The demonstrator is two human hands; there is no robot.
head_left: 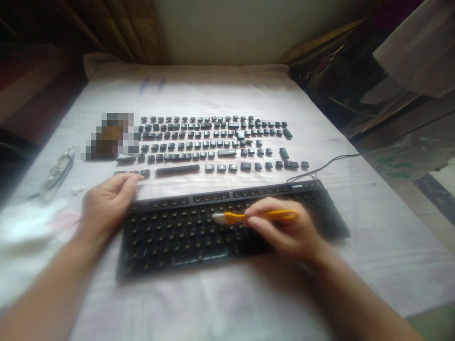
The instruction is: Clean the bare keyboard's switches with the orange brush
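Right hand (287,227): thumb and forefinger pinch the orange-handled brush (232,218) part-way along its handle; the pale bristles (219,218) point left, over the middle of the keyboard (177,227); the pencil-like hold presumably gives fine control of the tip among the small key posts (192,233); whether the bristles touch them cannot be told.

Left hand (103,203): thumb and forefinger are drawn together at the near-left end of the laid-out keycaps (171,147); whether they pinch a keycap or merely rest against one cannot be told; the hand lies beside the keyboard's far-left corner, perhaps as a steadying rest.

Keyboard: black, its key posts bare; set slightly askew before the person, probably for easy reach by both hands; its cable (341,157) leaves the far edge and runs off to the right, away from both hands.

Keycaps: set out in rows just beyond the keyboard; the long spacebar keycap (177,170) lies in the nearest row, so the arrangement appears to mirror the key layout.

Surroundings: a pale tablecloth (213,90) beneath everything; at left, what look like glasses (59,170); a pixel-masked item (112,135) beside the keycaps; a curtain (117,28) behind.
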